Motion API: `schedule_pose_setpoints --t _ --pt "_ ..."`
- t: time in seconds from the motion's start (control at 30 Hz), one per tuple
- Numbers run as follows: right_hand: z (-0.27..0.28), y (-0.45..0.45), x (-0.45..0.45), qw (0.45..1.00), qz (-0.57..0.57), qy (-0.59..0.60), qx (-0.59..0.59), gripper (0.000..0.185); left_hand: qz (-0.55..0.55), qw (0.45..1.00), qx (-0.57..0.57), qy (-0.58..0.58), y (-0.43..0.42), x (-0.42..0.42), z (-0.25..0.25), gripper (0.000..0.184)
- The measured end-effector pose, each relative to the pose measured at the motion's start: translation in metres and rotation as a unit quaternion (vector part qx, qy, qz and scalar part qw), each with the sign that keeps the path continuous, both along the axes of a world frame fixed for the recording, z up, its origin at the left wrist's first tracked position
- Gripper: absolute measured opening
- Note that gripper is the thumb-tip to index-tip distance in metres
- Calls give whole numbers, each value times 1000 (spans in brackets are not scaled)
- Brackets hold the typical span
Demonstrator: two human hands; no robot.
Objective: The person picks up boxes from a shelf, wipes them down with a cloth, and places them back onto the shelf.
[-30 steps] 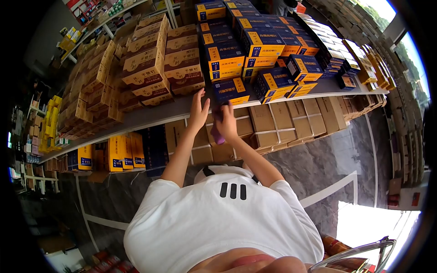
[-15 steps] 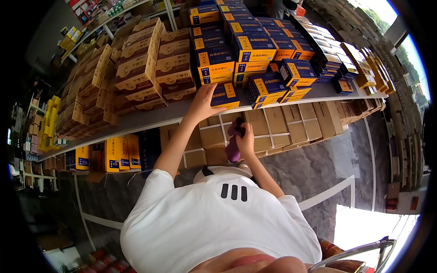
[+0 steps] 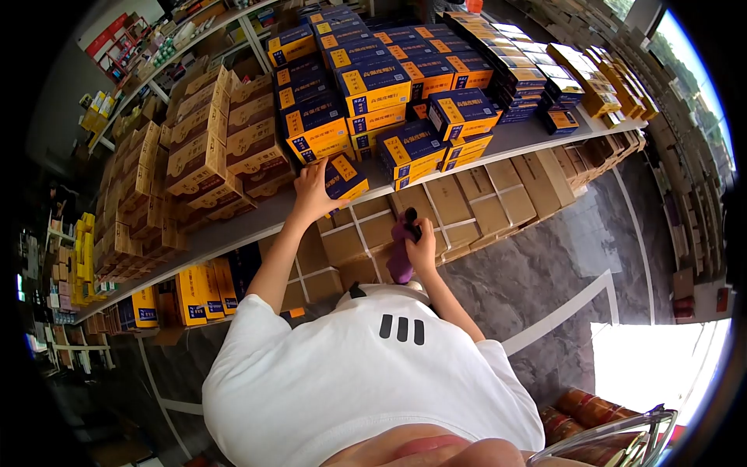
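Note:
My left hand (image 3: pixel 311 194) is wrapped round a small dark-blue and orange box (image 3: pixel 345 177) at the shelf's front edge, fingers on its left side and thumb at its lower front. The box sits at a slant, just below a stack of larger blue and orange boxes (image 3: pixel 315 128). Lower and to the right, my right hand (image 3: pixel 422 247) is closed on the black part of a purple and black object (image 3: pixel 401 261). Its exact kind is not clear. This object is held in front of the cartons under the shelf.
A grey shelf (image 3: pixel 369 191) runs across in front of me. Brown boxes (image 3: pixel 198 163) are stacked on its left, more blue and orange boxes (image 3: pixel 412 149) to the right. Strapped cartons (image 3: pixel 443 204) stand beneath, and the floor (image 3: pixel 537 257) bears white lines.
The view has swung, so the shelf goods appear further left. My left hand has turned the small box and shifted it slightly toward the shelf edge. My right hand still holds the purple object.

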State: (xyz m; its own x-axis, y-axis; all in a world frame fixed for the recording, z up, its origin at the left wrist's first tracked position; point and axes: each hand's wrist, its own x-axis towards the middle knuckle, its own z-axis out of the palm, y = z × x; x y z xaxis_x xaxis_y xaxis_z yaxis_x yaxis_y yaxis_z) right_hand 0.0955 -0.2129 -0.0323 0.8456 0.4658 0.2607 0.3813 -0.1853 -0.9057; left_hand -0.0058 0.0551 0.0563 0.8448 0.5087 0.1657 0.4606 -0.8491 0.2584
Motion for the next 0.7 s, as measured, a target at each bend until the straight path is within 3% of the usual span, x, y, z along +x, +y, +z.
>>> schedule_pose_setpoints --t 0.07,0.17,0.37,0.47,0.6,0.7 --pt "-3 -2 4 1000 4 8 4 33 18 999 -36 -4 -16 -6 14 112" --pt "0 -5 9 1000 2 9 -4 32 14 998 3 -56 -40 -11 48 105" --pt "0 -4 19 1000 19 13 5 32 -55 982 11 -181 -73 23 140 92" --pt "-2 -4 24 1000 15 6 22 32 -87 972 52 -210 -80 67 144 91" --pt "5 -14 32 1000 -6 5 21 33 -123 973 57 -189 -86 124 113 90" --pt "-1 -25 41 999 -23 -6 33 36 -140 963 89 -213 -104 125 106 85"
